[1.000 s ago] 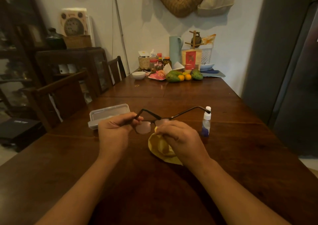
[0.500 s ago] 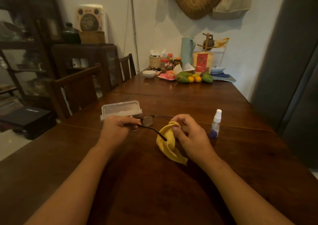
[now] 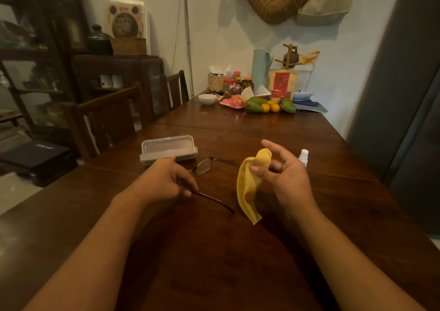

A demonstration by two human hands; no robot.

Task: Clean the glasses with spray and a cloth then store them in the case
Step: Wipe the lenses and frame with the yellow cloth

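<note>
Head view: glasses held by a temple arm, cloth hanging free

The glasses are pinched by one temple arm in the left hand, low over the wooden table, probably so that the lenses are kept free of fingermarks. The yellow cloth is pinched between thumb and forefinger of the right hand, other fingers spread, and hangs loose. The spray bottle is stood just behind that hand. The clear case is kept shut near the left hand, handy for storing.

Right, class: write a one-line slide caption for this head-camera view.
Left hand holds the glasses by one temple while the right hand pinches a yellow cloth, case and spray bottle nearby.
</note>
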